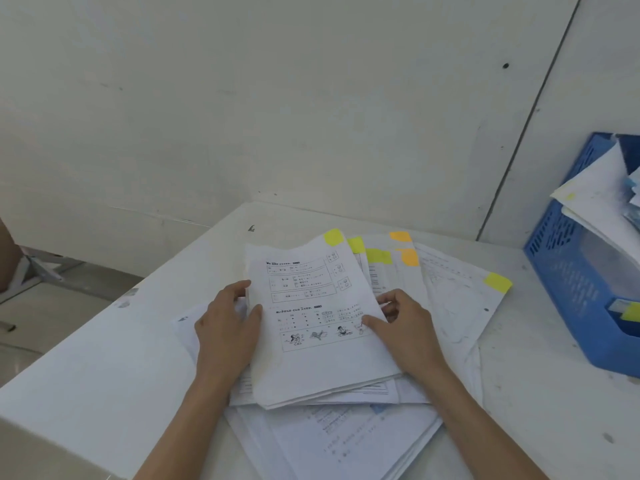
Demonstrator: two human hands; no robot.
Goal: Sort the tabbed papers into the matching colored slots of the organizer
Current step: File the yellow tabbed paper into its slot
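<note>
"Papers first: where do they lie?"

"A thin sheaf [311, 358] with a yellow tab [333, 237] sits atop a fanned pile [450, 292] on the white table [104, 358]. The blue organizer [568, 258] stands well apart, at right."

"And the hands?"

"The left hand [227, 327] grips the sheaf's left edge, thumb on top. The right hand [405, 327] pinches the right edge likewise."

"How will it handle?"

"Probably light, limp and slippery, sheet on sheet. Holding both long edges, away from the tab, should stop it sagging or fanning."

Left hand [227, 327] and right hand [405, 330] on yellow-tabbed sheet [311, 368], blue organizer [568, 271] at right.
</note>
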